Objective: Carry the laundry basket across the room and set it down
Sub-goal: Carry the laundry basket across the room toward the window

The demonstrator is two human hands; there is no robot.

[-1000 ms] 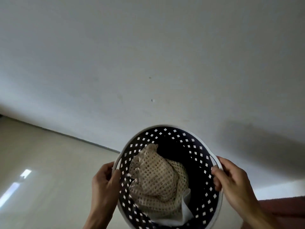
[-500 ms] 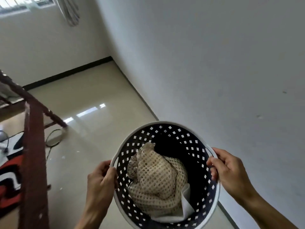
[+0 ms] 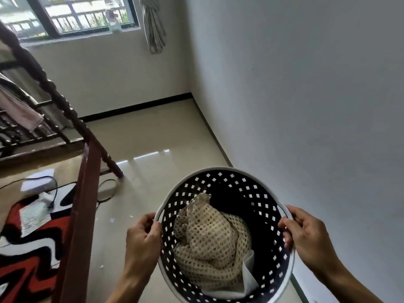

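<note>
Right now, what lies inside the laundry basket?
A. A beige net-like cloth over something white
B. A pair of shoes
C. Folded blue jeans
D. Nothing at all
A: the laundry basket holds a beige net-like cloth with a white piece showing beside and below it.

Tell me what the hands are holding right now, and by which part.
Both hold the laundry basket: the left hand grips the rim on its left side, the right hand the rim handle on its right side. It is off the floor.

The glossy tiled floor bears a patterned rug and what look like paper scraps.
</note>
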